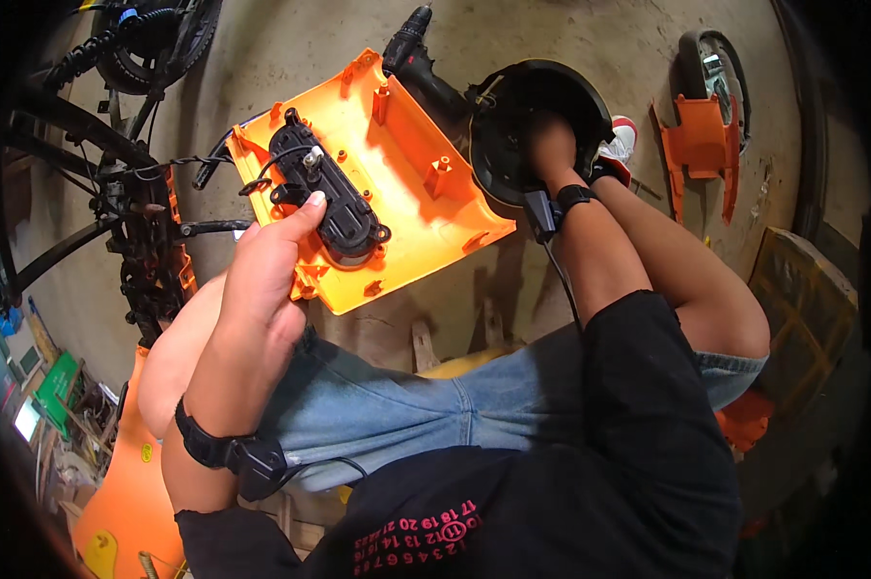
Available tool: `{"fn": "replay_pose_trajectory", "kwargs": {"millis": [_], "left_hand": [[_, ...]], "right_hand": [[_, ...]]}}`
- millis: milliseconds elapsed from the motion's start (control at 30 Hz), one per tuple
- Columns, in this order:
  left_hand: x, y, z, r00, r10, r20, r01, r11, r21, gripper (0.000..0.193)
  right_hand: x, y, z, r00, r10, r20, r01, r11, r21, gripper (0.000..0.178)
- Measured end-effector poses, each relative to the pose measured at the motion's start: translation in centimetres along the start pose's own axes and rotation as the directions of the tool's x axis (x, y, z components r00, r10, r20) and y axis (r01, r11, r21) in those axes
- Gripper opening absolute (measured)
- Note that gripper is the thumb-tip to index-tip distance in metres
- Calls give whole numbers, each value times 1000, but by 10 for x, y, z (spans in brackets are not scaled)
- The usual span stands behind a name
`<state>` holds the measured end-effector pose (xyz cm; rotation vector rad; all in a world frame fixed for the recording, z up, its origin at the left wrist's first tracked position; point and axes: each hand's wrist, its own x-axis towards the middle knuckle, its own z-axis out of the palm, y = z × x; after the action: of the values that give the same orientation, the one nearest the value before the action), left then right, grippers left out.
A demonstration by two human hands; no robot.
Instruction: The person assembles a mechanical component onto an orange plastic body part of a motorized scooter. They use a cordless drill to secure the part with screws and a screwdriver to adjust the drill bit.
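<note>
The left hand point(271, 253) is closed on the near-left edge of an orange panel point(411, 159), its thumb against the long black unit point(341, 214) lying in the hollow, while the right hand point(553, 145) reaches into a round black bowl point(493, 166) — too blurred for me to tell whether it has hold of anything. I'd call this a fetching step, which asks for a steady panel and a careful pinch — with a drill point(428, 77) lying just beyond the panel and a black vehicle frame point(117, 220) standing at left.
</note>
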<state>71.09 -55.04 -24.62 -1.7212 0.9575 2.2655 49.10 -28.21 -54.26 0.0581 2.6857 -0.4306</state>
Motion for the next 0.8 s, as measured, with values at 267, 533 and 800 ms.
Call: {"fn": "replay_pose_trajectory", "kwargs": {"millis": [267, 533, 800], "left_hand": [[-3, -1, 4, 998, 22, -53, -23, 1000, -18, 22], [1, -3, -4, 999, 44, 1, -44, 999, 25, 31], [-4, -2, -2, 998, 59, 11, -59, 998, -19, 29]], "right_hand": [[-2, 2, 4, 991, -71, -114, 66, 997, -48, 26], [-9, -7, 12, 950, -309, -55, 308, 951, -18, 25], [-11, -13, 17, 875, -483, 29, 463, 820, -335, 24]]}}
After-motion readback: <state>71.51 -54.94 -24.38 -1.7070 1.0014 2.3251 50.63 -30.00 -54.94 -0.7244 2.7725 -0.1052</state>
